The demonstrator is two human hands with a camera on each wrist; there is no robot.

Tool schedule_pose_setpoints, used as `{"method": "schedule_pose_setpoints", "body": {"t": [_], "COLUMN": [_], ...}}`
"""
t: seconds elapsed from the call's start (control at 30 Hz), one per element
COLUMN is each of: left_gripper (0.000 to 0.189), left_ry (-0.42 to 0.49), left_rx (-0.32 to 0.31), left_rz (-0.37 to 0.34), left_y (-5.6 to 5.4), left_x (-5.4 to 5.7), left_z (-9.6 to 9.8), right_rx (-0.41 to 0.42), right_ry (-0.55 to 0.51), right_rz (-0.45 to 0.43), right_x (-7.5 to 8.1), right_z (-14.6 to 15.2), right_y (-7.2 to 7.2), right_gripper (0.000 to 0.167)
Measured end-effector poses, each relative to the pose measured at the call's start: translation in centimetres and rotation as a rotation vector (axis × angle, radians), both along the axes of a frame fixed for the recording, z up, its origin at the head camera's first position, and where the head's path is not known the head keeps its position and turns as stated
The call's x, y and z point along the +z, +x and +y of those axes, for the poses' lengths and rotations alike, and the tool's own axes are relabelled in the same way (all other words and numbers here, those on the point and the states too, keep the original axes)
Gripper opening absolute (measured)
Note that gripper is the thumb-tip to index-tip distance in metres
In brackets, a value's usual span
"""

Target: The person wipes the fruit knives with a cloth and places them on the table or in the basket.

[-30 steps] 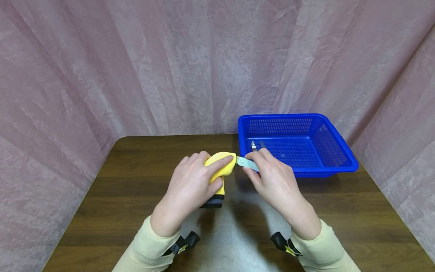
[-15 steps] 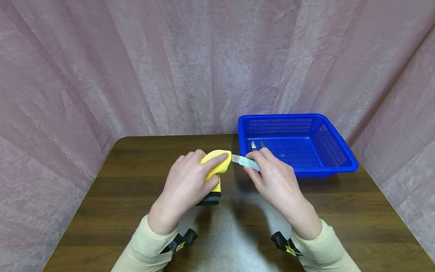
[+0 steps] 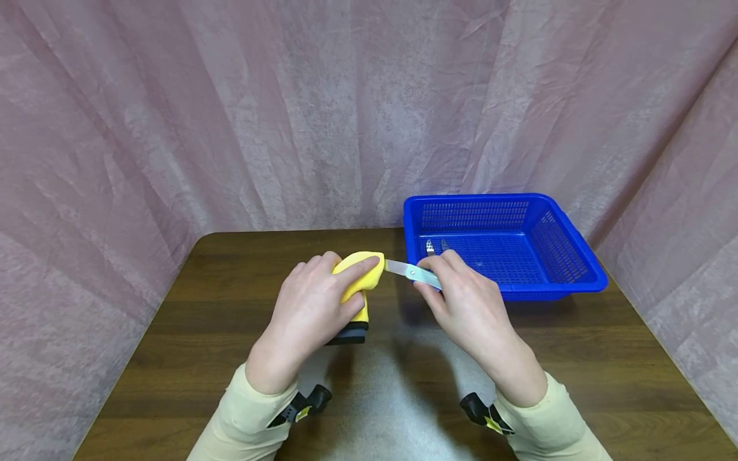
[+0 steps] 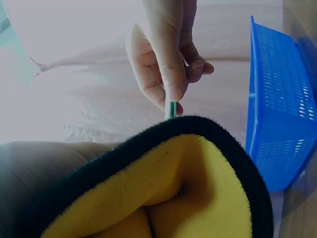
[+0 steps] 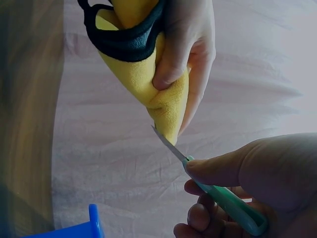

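A yellow cloth (image 3: 359, 258) with black and grey edging is bunched in my left hand (image 3: 308, 310), which pinches it between thumb and fingers just above the table. My right hand (image 3: 469, 304) grips the pale green handle of a folding knife (image 5: 225, 201). Its blade (image 3: 396, 267) is swung out and points left. The blade's tip is at the folded end of the cloth; whether they touch, I cannot tell. In the left wrist view the cloth's dark edge (image 4: 193, 126) covers the blade, and a bit of green handle (image 4: 172, 109) shows under my right fingers.
A blue plastic basket (image 3: 553, 287) stands at the back right, right behind my right hand. Inside its left end lie two metal pieces (image 3: 430, 247), partly hidden. The brown wooden table (image 3: 230, 282) ends at a pink curtain (image 3: 323, 128).
My left hand has drawn the cloth to the left and slightly back along the blade, so more of the blade shows. The right hand with the knife has hardly moved.
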State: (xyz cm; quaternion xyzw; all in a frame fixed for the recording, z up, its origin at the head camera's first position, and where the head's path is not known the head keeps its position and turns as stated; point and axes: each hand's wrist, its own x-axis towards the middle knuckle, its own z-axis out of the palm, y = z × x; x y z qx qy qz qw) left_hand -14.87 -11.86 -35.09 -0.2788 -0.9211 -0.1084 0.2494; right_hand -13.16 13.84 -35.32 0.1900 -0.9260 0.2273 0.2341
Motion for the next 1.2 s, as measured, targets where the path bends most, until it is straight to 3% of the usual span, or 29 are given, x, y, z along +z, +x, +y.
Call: {"method": "schedule_pose_setpoints", "body": {"t": [0.6,1.2], "left_gripper": [0.055,0.055], "left_ry": [-0.013,0.012], "left_rx": [0.041,0.066], "left_rz": [-0.062,-0.065], "left_y": [-0.3,-0.7], "left_x": [0.3,0.1], "left_z": [-0.8,-1.5], "right_rx": [0.000,-0.015], "right_ry": [0.003,0.000], "right_rz": [0.005,-0.004], "right_x": [0.0,0.2], "right_z": [0.1,0.3], "right_y": [0.0,0.1], "right_gripper": [0.018,0.016]}}
